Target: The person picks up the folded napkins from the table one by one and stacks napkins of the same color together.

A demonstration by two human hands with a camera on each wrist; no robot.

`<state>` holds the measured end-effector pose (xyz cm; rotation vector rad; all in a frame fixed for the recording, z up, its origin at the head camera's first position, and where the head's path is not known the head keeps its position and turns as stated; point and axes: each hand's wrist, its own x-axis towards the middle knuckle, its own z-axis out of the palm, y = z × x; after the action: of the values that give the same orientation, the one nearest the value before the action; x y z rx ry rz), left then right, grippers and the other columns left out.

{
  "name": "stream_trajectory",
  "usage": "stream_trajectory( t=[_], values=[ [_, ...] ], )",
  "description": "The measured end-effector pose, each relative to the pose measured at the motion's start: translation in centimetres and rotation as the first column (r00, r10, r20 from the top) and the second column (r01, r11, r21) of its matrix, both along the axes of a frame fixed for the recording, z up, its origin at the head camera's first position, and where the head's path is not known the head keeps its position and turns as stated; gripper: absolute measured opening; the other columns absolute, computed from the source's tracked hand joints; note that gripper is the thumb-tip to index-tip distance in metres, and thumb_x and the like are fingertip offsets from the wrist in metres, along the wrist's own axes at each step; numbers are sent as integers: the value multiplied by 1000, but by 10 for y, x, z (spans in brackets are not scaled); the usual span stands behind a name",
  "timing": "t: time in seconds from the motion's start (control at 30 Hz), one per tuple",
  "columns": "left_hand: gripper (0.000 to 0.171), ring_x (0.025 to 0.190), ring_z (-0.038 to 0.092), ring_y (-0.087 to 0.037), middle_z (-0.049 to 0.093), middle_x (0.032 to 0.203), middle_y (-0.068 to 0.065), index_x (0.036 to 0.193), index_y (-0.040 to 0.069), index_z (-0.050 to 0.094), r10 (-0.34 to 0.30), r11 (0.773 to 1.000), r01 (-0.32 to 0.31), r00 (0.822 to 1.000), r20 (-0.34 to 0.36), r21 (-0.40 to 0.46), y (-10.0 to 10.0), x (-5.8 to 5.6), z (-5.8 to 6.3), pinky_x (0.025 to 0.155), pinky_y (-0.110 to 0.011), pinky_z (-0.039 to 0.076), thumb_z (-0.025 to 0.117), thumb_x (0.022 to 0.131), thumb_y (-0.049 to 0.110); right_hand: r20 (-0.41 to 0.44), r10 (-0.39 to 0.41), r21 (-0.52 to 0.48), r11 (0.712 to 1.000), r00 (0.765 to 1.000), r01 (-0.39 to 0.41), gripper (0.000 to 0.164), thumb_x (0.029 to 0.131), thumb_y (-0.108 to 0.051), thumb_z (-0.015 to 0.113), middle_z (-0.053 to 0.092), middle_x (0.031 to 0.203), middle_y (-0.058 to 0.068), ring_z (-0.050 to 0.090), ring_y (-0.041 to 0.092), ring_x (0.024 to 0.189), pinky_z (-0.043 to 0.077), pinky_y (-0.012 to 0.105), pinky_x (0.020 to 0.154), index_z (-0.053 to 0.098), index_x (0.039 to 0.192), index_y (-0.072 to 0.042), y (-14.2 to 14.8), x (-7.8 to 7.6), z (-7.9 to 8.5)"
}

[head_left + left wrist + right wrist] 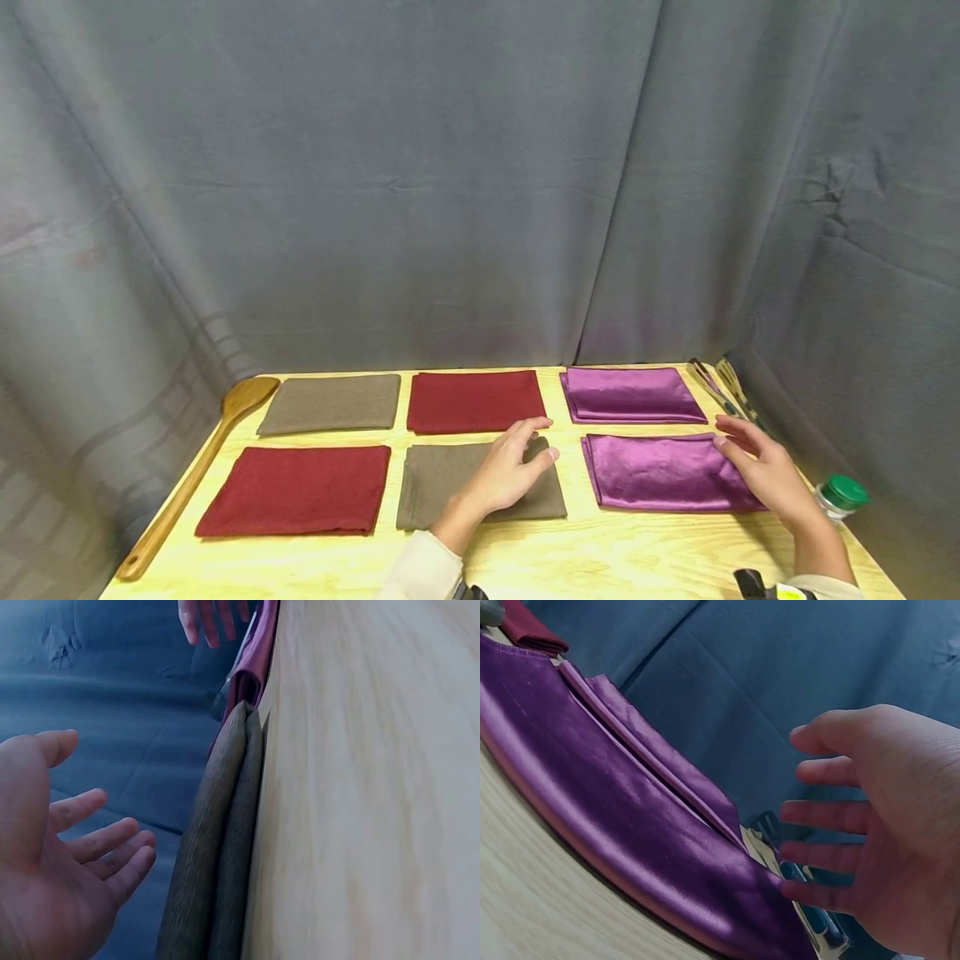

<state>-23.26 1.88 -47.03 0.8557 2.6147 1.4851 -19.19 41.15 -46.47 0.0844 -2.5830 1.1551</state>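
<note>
Six folded cloths lie in two rows on a wooden table (540, 554). My left hand (504, 475) hovers over the front grey-brown cloth (438, 483), its fingers loosely spread and holding nothing. In the left wrist view that cloth's folded edge (217, 847) runs beside the hand, apart from it. My right hand (772, 475) is above the right end of the front purple satin cloth (660, 475), fingers relaxed and nothing in them. The right wrist view shows its fingers (825, 817) extended near the cloth's right end; whether a fingertip touches it I cannot tell.
Behind lie a grey-brown cloth (333, 404), a dark red cloth (476, 402) and a purple cloth (633, 394). Another red cloth (300, 490) is front left. A wooden spoon (198, 467) lines the left edge. Utensils (731, 387) and a green-lidded jar (842, 496) stand right. Grey curtains (420, 183) enclose the table.
</note>
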Motion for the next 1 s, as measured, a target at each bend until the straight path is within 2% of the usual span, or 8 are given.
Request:
stream_trajectory(
  t=[0.27,0.5,0.77,1.0],
  values=[
    [48,127,62,-31,62,141,-13,144,15,56,13,1000,-13,1000,18,4,12,-1,-3,105,-38,52,59,102,39,-6,1,-20,1000,1000,-2,46,105,-18,59,45,106,-50,44,-30,98,39,0,78,51,138,13,4,0,-5],
    [48,126,63,-31,62,141,-12,143,13,56,-15,1000,15,999,31,-1,22,2,-6,105,-35,52,58,102,37,7,22,-34,999,1000,-22,44,105,-16,57,46,105,-49,45,-29,98,40,-1,78,51,136,15,7,1,-9],
    [48,121,65,-29,64,139,-9,142,11,57,-22,1000,22,1000,16,-20,35,4,-9,97,-29,52,60,101,35,29,-23,0,1000,999,23,44,104,-19,60,46,104,-48,45,-27,95,39,0,76,55,135,12,14,1,-11],
    [45,120,66,-28,65,138,-11,141,12,58,-28,999,29,1000,12,-35,44,5,-9,98,-32,53,61,101,31,86,-62,36,998,994,59,47,105,-28,60,49,104,-46,53,-21,94,40,2,76,56,139,5,17,3,-9]
  ],
)
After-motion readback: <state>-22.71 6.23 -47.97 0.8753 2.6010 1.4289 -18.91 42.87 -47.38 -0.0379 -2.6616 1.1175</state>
